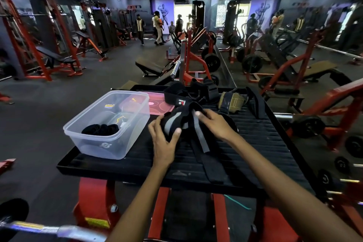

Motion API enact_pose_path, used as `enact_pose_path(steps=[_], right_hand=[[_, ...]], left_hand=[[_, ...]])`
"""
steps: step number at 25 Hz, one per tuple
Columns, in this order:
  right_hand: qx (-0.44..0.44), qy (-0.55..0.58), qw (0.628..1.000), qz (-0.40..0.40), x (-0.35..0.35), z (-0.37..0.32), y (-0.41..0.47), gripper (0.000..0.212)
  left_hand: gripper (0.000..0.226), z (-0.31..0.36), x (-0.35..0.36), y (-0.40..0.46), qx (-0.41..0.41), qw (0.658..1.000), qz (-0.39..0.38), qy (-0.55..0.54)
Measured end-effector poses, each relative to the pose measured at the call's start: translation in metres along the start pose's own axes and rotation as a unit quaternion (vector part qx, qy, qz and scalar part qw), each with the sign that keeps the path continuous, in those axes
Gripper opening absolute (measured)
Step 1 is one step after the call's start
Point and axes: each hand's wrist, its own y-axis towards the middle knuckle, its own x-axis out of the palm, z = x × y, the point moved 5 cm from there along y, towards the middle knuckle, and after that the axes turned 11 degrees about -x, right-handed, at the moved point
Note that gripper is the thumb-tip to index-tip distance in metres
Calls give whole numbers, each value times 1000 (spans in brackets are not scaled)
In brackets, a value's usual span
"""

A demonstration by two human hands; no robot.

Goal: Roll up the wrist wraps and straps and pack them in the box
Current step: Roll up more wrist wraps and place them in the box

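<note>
A black and grey strap (176, 122) lies bunched on the black ribbed platform (255, 143). My left hand (164, 139) grips its padded end from the left, thumb on top. My right hand (214, 122) pinches the strap's upper part, and its grey tail (202, 139) trails toward me. To the left stands a clear plastic box (102, 143) with black rolled wraps (101, 129) inside. More black wraps (178, 94) and an olive-coloured wrap (231, 102) lie at the platform's far side.
A pink lid (160, 103) lies behind the box. A long black strap (255, 104) lies along the platform's right edge. Red gym machines and weight plates stand all around, a barbell end (49, 230) is near left, and people stand far off.
</note>
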Motion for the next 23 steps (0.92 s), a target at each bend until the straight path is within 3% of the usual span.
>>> enact_pose_path(steps=[4, 6, 8, 10, 12, 14, 16, 18, 21, 23], right_hand=[[-136, -100, 983, 73, 27, -15, -4, 49], [-200, -115, 972, 48, 45, -21, -16, 53], [-236, -130, 962, -32, 59, -25, -26, 54], [-206, -124, 967, -89, 57, -28, -25, 47], [-178, -116, 977, -33, 43, -29, -6, 41], [-177, -221, 959, 6, 36, -24, 19, 47], [-114, -295, 946, -66, 45, -12, 37, 67], [-85, -301, 944, -108, 56, -4, 47, 63], [-72, -295, 952, -40, 37, 1, 56, 38], [-35, -301, 953, 10, 9, 11, 54, 39]], left_hand=[[95, -21, 6, 3, -117, 992, -46, 8], [105, -30, 7, 5, -140, 989, -39, 12], [94, -30, 7, 6, -172, 984, -25, -33], [72, -29, 7, 7, -198, 979, -10, -50], [52, -29, 6, 8, -223, 974, 10, -32], [46, -30, 7, 8, -230, 973, 10, -14], [45, -28, 8, 8, -217, 976, -4, 4], [42, -27, 9, 6, -203, 979, -14, 11], [38, -27, 5, 6, -198, 980, 6, 19], [40, -31, 3, 7, -216, 975, 26, 36]])
